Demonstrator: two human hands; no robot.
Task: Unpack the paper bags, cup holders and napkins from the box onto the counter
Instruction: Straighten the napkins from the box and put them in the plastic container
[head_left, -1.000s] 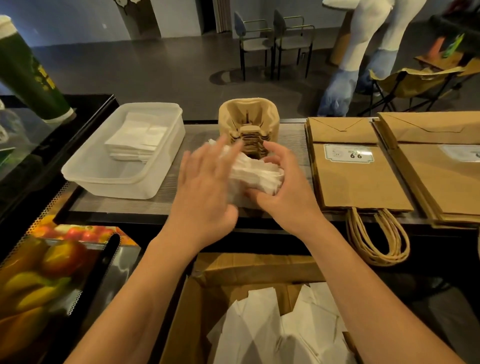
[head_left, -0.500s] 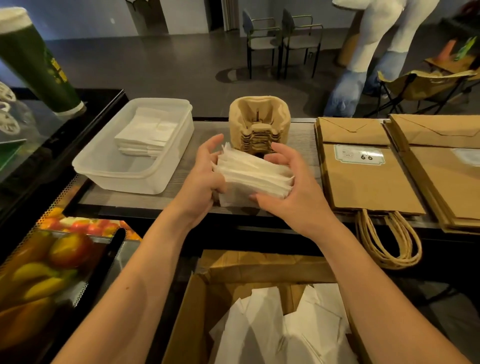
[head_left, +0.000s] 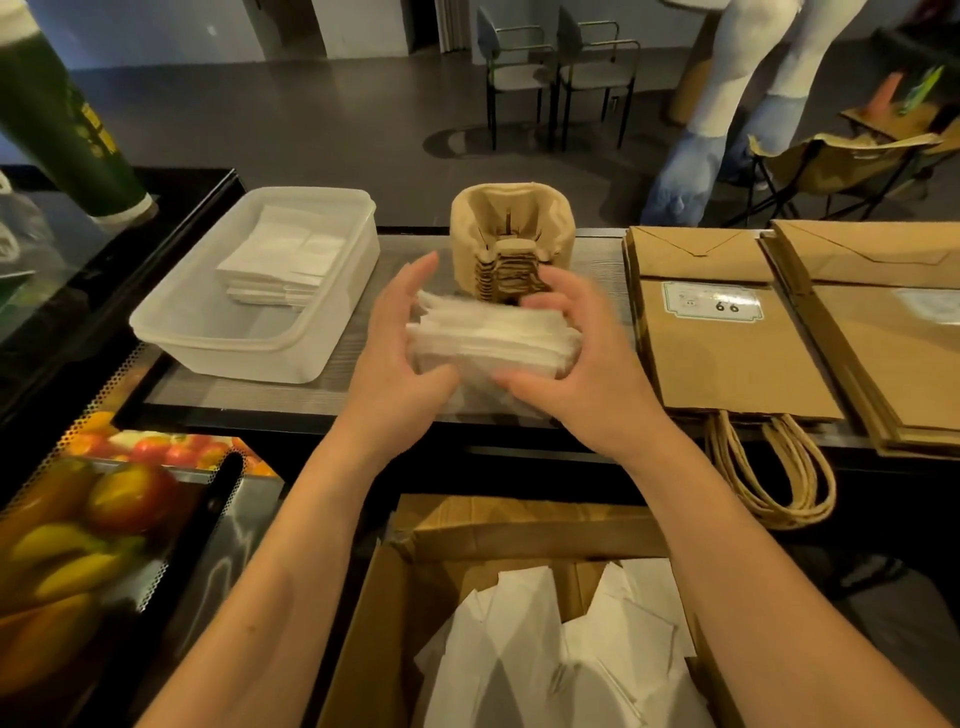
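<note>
- The left hand (head_left: 400, 348) and right hand (head_left: 576, 358) press a loose stack of napkins (head_left: 488, 338) between curled fingers, just above the surface (head_left: 363, 384).
- That two-sided grip holds only the ends; the uneven, fanned sheets in the middle could slide out and scatter.
- The cup holders (head_left: 511, 244) stand just behind; a forward nudge might topple them.
- Carrying the stack left toward the plastic tub (head_left: 249, 338), sheets could catch its rim.
- Dropped sheets may fall back into the box (head_left: 519, 535).
</note>
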